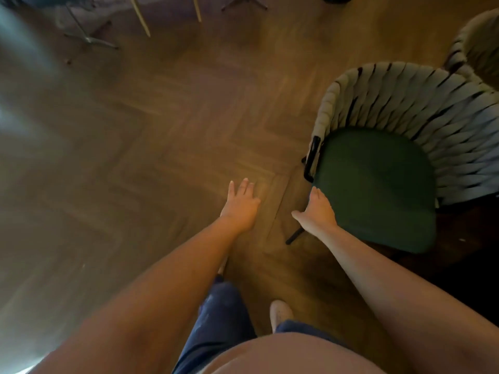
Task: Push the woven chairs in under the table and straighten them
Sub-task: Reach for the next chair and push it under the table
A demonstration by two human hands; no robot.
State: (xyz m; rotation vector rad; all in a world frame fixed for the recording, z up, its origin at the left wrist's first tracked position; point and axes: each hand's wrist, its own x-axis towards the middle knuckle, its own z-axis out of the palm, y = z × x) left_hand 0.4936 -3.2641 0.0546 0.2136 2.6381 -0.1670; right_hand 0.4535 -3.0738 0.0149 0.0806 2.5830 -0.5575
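Woven chair [399,103]: right of frame, green seat [378,190] facing lower left.
Right hand [317,209]: lies flat on the seat's near edge, fingers straight and together, thumb splayed.
Left hand [240,203]: spread, holding nothing, over the herringbone floor [135,157].
Second woven chair [475,49]: upper right corner.
Table: not clearly visible.
Advice: probably bring the left hand onto the woven arm, so both hands steer the chair squarely.

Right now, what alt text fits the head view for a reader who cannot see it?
The person's right hand touches the near edge of the green seat of a woven chair, while the left hand hovers open over the wooden floor. A second woven chair shows at the upper right.
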